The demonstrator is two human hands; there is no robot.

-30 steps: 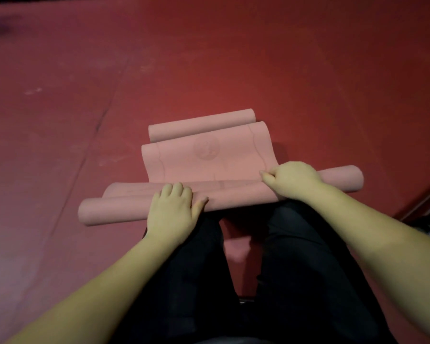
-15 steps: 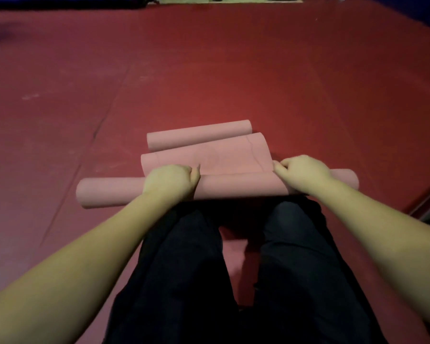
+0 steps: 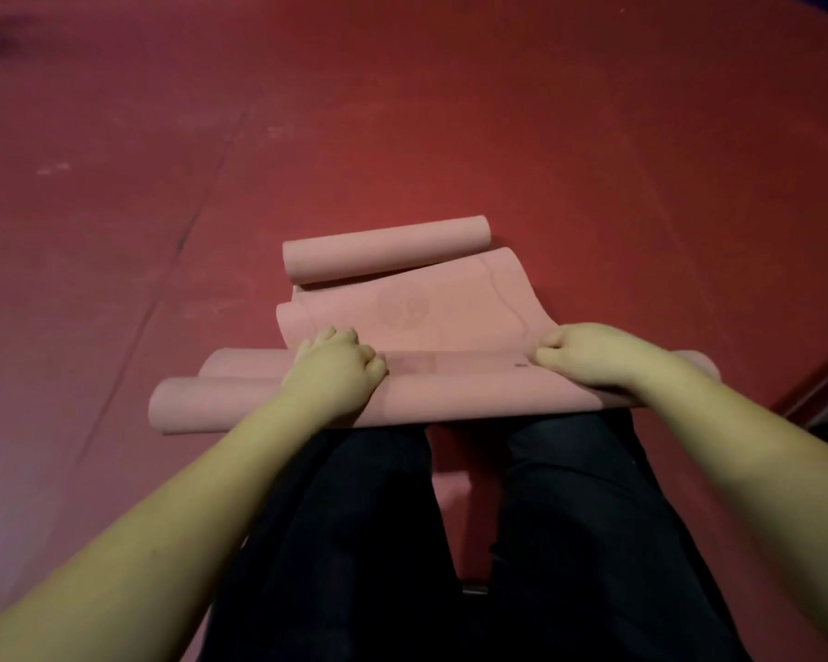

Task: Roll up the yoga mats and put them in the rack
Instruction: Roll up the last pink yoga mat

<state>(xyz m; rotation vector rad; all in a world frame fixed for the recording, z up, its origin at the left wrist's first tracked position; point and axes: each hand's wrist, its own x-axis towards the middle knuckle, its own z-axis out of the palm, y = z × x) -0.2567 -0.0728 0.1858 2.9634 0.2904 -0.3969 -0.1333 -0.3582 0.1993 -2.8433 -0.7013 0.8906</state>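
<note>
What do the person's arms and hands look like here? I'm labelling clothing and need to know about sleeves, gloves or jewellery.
Both forearms are bare right up to the frame edge, with no sleeves in view. The left hand and right hand are bare too: no gloves, and no rings, watch or wristbands visible, though the light is dim. The only clothing in view is dark trousers on the legs.

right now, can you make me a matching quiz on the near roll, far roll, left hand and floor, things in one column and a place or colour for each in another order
Things:
1. near roll
2. far roll
3. left hand
4. floor

Places or colours:
A. dark red
B. lies beyond the flat stretch of mat, untouched
C. across the person's knees, under both hands
D. on the roll, left of the right hand

Pairs: 1-C, 2-B, 3-D, 4-A
</note>
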